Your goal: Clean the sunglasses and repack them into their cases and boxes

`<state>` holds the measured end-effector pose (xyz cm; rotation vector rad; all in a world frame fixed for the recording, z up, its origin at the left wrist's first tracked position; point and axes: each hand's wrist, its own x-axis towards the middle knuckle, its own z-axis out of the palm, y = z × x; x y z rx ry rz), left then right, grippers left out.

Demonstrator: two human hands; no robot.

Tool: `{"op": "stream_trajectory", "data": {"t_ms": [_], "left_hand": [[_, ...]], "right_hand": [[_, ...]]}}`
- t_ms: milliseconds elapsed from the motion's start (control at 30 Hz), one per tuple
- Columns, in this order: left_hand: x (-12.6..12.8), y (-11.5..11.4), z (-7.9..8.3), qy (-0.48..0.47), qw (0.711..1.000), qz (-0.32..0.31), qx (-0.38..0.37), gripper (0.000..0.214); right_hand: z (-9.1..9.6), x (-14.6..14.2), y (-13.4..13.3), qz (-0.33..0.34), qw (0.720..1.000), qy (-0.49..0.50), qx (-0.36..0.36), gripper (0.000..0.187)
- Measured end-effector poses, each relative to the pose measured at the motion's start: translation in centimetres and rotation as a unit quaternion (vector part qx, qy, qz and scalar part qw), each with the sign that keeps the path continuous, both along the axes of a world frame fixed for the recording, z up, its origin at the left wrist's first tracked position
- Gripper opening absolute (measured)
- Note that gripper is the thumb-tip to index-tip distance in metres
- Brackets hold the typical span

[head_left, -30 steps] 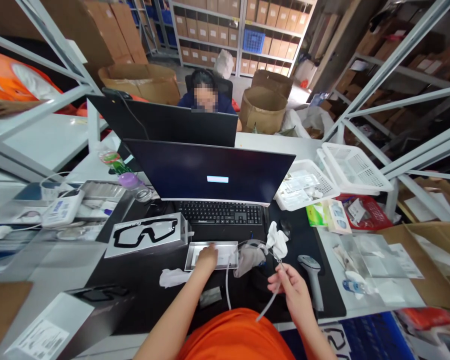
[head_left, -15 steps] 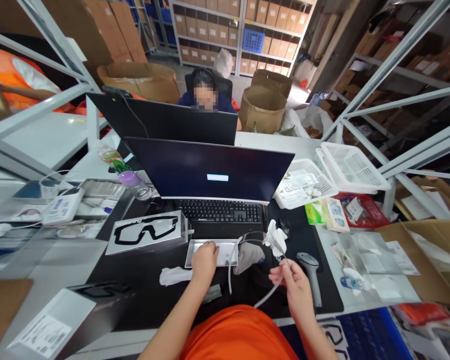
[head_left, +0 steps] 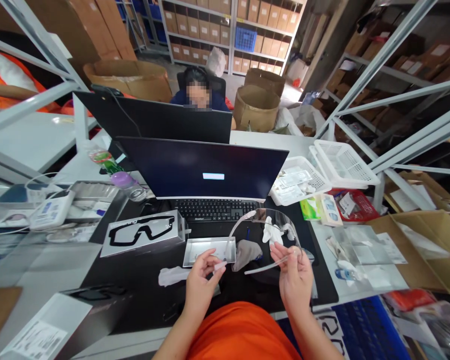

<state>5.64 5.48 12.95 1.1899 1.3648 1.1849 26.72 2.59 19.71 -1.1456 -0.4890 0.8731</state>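
Observation:
My right hand point(head_left: 294, 272) is closed on a pair of clear sports glasses point(head_left: 293, 227) with pale temples, held up over the black desk mat. My left hand point(head_left: 202, 282) pinches a small whitish piece point(head_left: 220, 266) between thumb and fingers; its exact kind is too small to tell. Just beyond the left hand lies an open shallow white box point(head_left: 191, 250). A grey cloth pouch point(head_left: 246, 255) sits between the hands. Behind the glasses is a crumpled white tissue point(head_left: 270, 231). A folded white cloth point(head_left: 171, 276) lies left of my left hand.
A monitor point(head_left: 206, 167) and keyboard point(head_left: 213, 210) stand ahead. Glasses boxes point(head_left: 142, 232) are on the left, beside a purple-capped bottle point(head_left: 129, 185). White baskets point(head_left: 302, 180) and a red basket point(head_left: 356, 210) are on the right. A person point(head_left: 198, 92) sits behind the monitors.
My left hand has come out of the white box toward me, now pinching the small whitish piece. My right hand has raised and turned the glasses, its grip now at one side.

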Motion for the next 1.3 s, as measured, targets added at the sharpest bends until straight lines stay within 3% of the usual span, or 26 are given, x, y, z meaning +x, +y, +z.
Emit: {"op": "stream_trajectory", "data": {"t_ms": [200,367,733,900,1100,1300], "left_hand": [[-0.5,-0.5,0.2,-0.012,1.0,-0.009,0.003,0.02],[-0.9,-0.8,0.7,-0.012,1.0,-0.024,0.01,0.014],[-1.9,-1.2,2.2,-0.046,0.996,-0.026,-0.073,0.028],[-2.3,-1.3,1.7,-0.067,0.992,-0.005,-0.108,0.034],[-2.3,-0.9,1.9,-0.046,0.994,0.009,-0.099,0.028],[-2.6,-1.0,2.4,-0.023,0.996,-0.001,-0.088,0.02]], "right_hand": [[0.1,-0.2,-0.2,0.001,1.0,0.003,-0.015,0.037],[-0.1,-0.2,-0.5,0.011,0.999,-0.029,-0.032,0.039],[-0.3,-0.1,-0.8,0.116,0.986,-0.091,-0.079,0.038],[0.0,0.8,-0.4,0.259,0.948,-0.11,-0.15,0.042],[-0.3,2.7,0.4,0.334,0.906,-0.154,-0.21,0.049],[0.3,5.0,1.5,0.412,0.831,-0.28,-0.246,0.047]]}}
